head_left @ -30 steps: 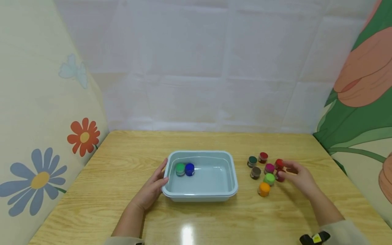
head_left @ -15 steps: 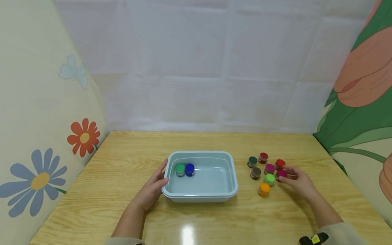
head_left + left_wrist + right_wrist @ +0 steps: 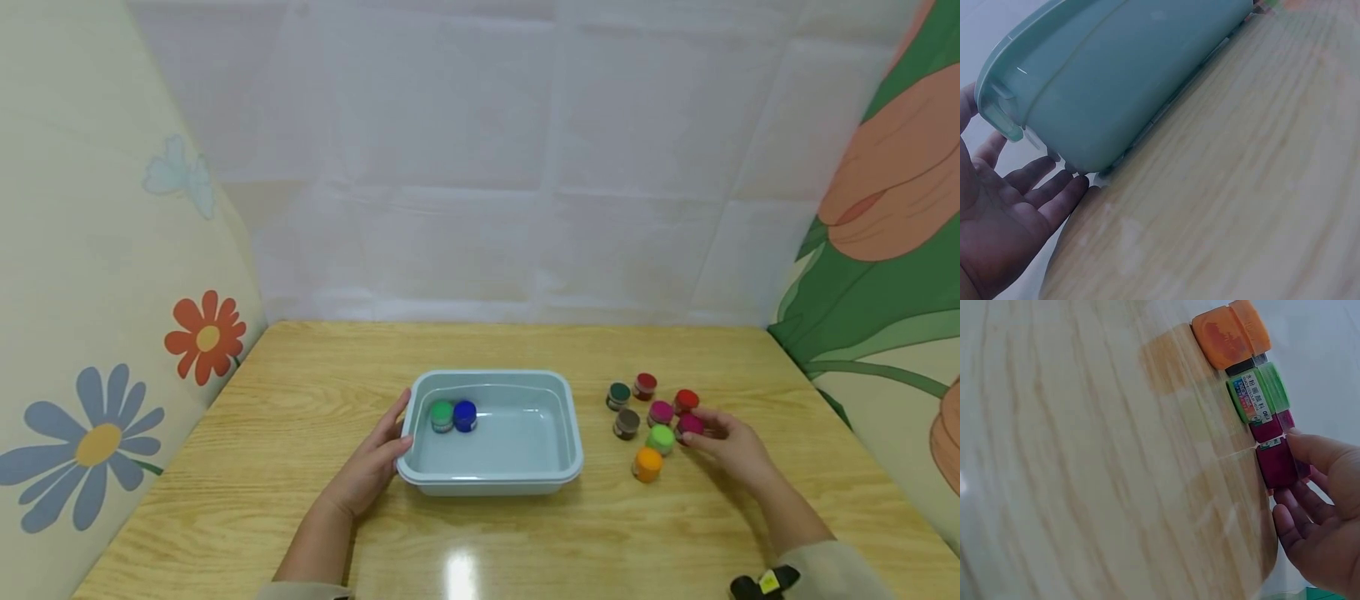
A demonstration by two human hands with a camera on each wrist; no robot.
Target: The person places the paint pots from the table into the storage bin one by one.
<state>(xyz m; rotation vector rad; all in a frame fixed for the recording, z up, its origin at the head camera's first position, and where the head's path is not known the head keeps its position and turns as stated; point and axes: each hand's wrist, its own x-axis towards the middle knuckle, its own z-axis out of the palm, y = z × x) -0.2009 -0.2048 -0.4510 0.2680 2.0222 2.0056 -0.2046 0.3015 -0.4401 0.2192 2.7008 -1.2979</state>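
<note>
We've got right hand (image 3: 737, 450) pinching magenta jar (image 3: 1276, 464) near lime jar (image 3: 1260, 394), left hand (image 3: 367, 468) resting loose-fingered against tub (image 3: 491, 479)

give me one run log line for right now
left hand: touching tub, left end | right hand: pinching nearer magenta jar | in tub: green jar, blue jar | outside: seven more jars

We are seeing a pale blue tub (image 3: 517, 446), a magenta jar (image 3: 1277, 462), an orange jar (image 3: 647, 464) and a lime-green jar (image 3: 661, 439). We are seeing a yellow wood-grained bench (image 3: 315, 358) and a cream wall (image 3: 82, 225) patterned with a red flower (image 3: 206, 337) and a blue-grey flower (image 3: 99, 442).
</note>
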